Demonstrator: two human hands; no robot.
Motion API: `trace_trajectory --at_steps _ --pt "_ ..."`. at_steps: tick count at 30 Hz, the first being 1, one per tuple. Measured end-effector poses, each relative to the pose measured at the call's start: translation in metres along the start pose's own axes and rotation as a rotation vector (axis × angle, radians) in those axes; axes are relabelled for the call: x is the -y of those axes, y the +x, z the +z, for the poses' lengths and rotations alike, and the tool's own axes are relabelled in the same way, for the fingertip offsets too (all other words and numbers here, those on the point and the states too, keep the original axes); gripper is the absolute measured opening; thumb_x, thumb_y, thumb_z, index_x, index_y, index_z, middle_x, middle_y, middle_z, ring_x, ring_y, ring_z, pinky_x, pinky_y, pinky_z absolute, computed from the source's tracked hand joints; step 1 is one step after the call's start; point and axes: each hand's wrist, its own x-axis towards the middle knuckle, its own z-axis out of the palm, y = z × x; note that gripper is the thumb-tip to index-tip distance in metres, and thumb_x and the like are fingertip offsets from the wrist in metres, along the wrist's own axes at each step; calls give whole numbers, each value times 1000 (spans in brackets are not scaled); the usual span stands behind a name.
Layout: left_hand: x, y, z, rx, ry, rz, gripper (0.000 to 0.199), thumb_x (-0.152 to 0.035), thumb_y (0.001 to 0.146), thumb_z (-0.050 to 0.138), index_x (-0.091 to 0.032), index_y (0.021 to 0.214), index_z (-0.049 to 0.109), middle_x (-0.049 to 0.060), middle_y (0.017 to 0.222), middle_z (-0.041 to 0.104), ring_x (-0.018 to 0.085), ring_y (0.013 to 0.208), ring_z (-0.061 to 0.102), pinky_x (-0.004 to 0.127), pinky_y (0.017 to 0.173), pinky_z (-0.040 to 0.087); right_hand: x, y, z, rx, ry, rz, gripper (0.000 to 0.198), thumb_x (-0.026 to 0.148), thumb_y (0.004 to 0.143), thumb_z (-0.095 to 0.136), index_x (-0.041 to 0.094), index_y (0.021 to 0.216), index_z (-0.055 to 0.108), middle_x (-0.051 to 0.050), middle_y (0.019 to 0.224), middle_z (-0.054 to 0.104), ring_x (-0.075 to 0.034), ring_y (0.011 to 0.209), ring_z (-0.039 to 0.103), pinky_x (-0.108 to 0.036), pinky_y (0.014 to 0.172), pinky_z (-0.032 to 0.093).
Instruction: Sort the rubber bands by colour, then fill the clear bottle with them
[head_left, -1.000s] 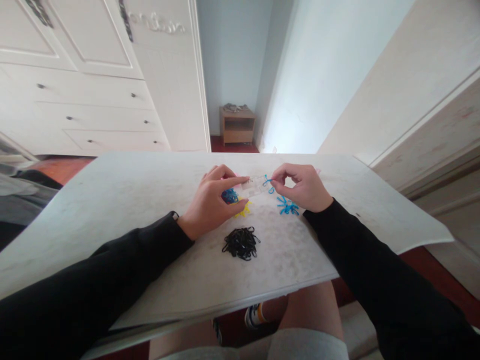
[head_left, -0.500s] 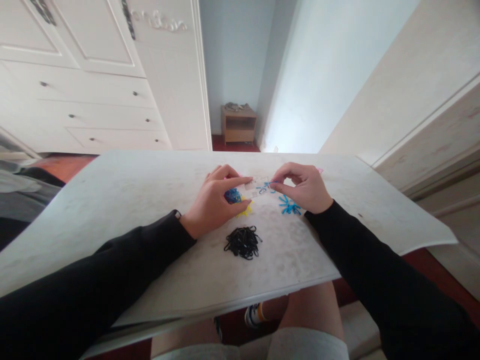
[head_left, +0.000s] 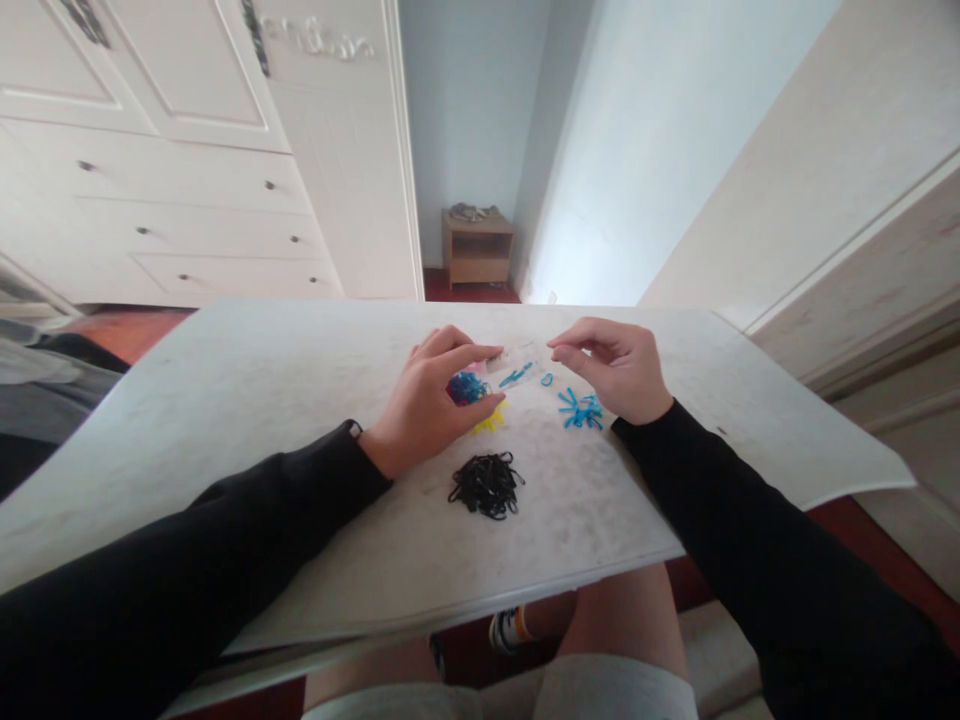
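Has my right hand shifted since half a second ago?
Yes, slightly. Judged against the light-blue pile, your right hand has shifted a little farther up the view, most plainly at the fingers.

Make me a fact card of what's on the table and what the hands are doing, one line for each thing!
Left hand: holds a small clear container between thumb and fingertip
Right hand: fingertips near the container's other end; can't tell if they hold anything
Light blue strips: in the container or showing through it
Light blue pile: beside the right hand
Dark blue pile and yellow pile: by the left hand
Black pile: nearest the person, loops showing
Table: whitish, with grey smudges
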Motion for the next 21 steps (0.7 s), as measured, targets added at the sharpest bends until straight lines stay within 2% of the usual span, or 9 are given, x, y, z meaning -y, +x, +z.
trace_trajectory --at_steps 2,3,6,8,11,16,21 --pt "1 1 -1 -79 -12 11 34 -23 83 77 -20 116 69 4 100 65 19 91 62 37 82 56 -5 2 -3 -51 -46 51 14 30 90 71 20 82 76 -3 79 75 -17 73 66 -33 69 53" --pt "1 1 -1 -127 -22 12 33 -23 85 75 -20 117 67 4 102 65 19 91 62 37 81 56 -8 2 -6 -35 -80 72 13 29 89 70 19 81 75 -3 78 74 -17 73 65 -33 69 52" --pt "3 1 -1 -224 -61 -15 30 -22 88 68 -20 117 61 4 103 66 19 91 63 37 81 56 -23 4 -12 170 -206 128 8 23 83 70 17 82 76 -6 84 73 -17 73 64 -33 68 52" --pt "3 1 -1 -226 -86 -33 29 -22 89 65 -20 117 59 4 102 67 19 91 64 37 82 56 -32 3 -14 332 -253 152 11 20 79 71 16 88 77 -7 90 71 -18 76 65 -33 71 53" --pt "2 0 -1 -196 -98 -36 30 -24 89 65 -20 117 57 4 102 68 19 90 64 38 82 56 -43 2 -12 463 -264 171 15 18 78 71 16 91 78 -7 93 69 -19 80 65 -34 76 53" --pt "-1 0 -2 -149 -82 -59 29 -24 90 64 -21 118 56 4 102 69 19 92 64 39 85 56 -49 3 -8 502 -292 194 3 17 78 69 16 78 72 -5 86 65 -16 75 61 -31 73 49" --pt "-1 0 -2 -146 -83 -49 29 -25 90 65 -21 117 57 4 103 68 19 92 64 39 85 56 -47 4 -21 532 -423 273 5 16 77 65 17 73 66 -4 75 68 -15 69 59 -29 66 45"
